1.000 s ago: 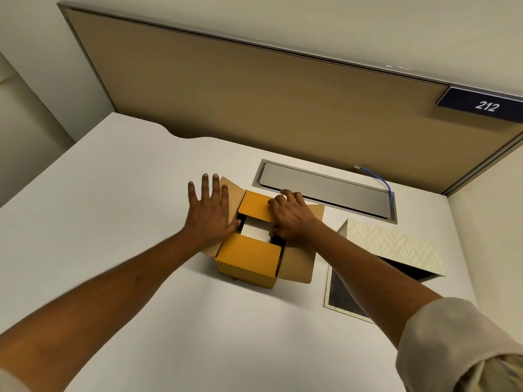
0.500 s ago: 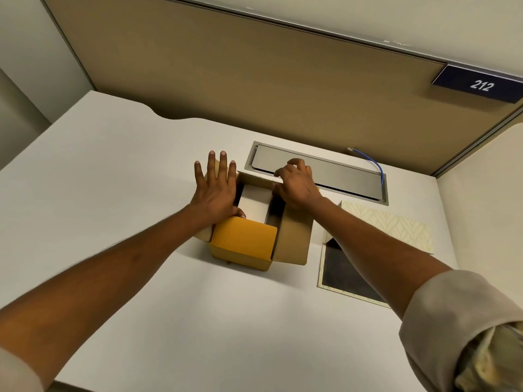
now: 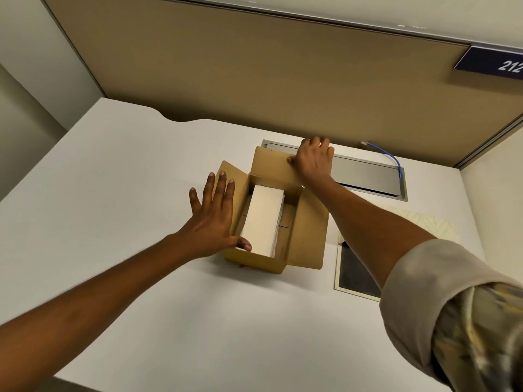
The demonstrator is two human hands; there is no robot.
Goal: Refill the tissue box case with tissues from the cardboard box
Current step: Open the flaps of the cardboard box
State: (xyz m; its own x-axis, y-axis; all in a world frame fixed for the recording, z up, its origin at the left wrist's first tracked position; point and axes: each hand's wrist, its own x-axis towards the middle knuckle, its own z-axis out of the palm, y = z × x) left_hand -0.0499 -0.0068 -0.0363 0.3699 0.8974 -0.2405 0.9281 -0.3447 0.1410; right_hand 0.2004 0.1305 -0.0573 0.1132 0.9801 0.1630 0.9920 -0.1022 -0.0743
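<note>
A brown cardboard box (image 3: 307, 239) stands open in the middle of the white desk, all its flaps folded outward. Inside lies a white stack of tissues (image 3: 263, 220). My left hand (image 3: 215, 219) lies flat on the left flap, fingers spread, with the thumb hooked over the box's near-left edge. My right hand (image 3: 314, 162) presses the far flap down and back, fingers spread. The tissue box case (image 3: 353, 267), cream with a leaf pattern and a dark open inside, lies to the right of the box, largely hidden behind my right forearm.
A grey metal cable hatch (image 3: 368, 176) is set into the white desk (image 3: 141, 193) behind the box, with a blue cable (image 3: 392, 159) coming out of it. A tan partition (image 3: 254, 75) closes the back, bearing a sign reading 212 (image 3: 492, 63).
The box's yellow-orange flaps have been folded out. My right hand pushed the far flap back toward the hatch, my left hand flattened the left flap, and the tissue stack is now fully exposed.
</note>
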